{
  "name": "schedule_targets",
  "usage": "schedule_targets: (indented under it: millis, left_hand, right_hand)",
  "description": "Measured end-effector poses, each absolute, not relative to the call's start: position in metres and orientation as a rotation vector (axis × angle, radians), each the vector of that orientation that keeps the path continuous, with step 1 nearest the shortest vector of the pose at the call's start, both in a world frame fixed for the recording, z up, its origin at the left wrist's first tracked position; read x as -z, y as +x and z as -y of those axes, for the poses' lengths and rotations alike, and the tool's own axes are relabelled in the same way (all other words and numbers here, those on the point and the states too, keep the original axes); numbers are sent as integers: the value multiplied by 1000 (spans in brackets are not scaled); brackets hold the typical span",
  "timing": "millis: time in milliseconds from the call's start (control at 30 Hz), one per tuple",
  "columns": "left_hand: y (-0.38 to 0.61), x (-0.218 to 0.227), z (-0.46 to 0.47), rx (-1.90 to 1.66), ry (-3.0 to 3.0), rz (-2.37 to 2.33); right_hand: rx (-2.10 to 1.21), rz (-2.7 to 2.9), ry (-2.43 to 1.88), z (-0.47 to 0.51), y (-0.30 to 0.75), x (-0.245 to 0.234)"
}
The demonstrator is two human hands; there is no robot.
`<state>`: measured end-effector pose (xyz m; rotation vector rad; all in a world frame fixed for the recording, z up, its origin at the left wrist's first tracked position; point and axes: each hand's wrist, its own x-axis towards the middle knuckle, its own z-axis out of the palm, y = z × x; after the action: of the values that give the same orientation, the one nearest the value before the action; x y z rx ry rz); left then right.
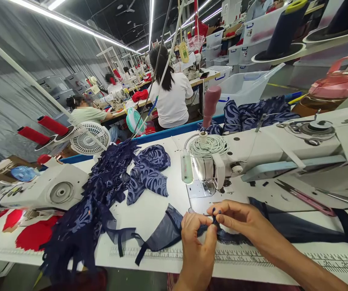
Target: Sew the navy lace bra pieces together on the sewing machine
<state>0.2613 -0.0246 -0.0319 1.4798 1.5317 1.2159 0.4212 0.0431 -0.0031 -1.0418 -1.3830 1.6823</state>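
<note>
A navy bra (165,233) lies stretched across the white sewing table, its lined cup to the left and its long band running off to the right. My left hand (198,242) is closed, with thumb and index finger pinching dark fabric at the bra's middle. Facing it, my right hand (243,218) is closed too, pinching a small dark end of the same part between thumb and fingers. Both hands are just in front of the sewing machine's needle area (209,188). The fingers partly hide the pinched spot.
Pink-handled scissors (310,198) lie right of my hands. A heap of navy lace pieces (107,178) hangs over the table's front edge, with patterned cups (151,173) beside it. A ruler strip (237,256) runs along the front. A person in a white shirt (172,99) sits ahead.
</note>
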Motion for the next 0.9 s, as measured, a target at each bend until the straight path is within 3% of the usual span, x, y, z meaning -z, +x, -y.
schedule_targets:
  millis: [367, 700, 900]
  left_hand:
    - [262, 34, 25, -1228, 1461, -1475]
    - [270, 24, 24, -1241, 1150, -1400]
    - [260, 16, 28, -1328, 1248, -1454]
  right_hand:
    - [-1694, 1216, -1047, -39, 417, 5]
    - [-1383, 1243, -1144, -27, 408, 16]
    - [-1448, 1247, -1072, -16, 424, 1]
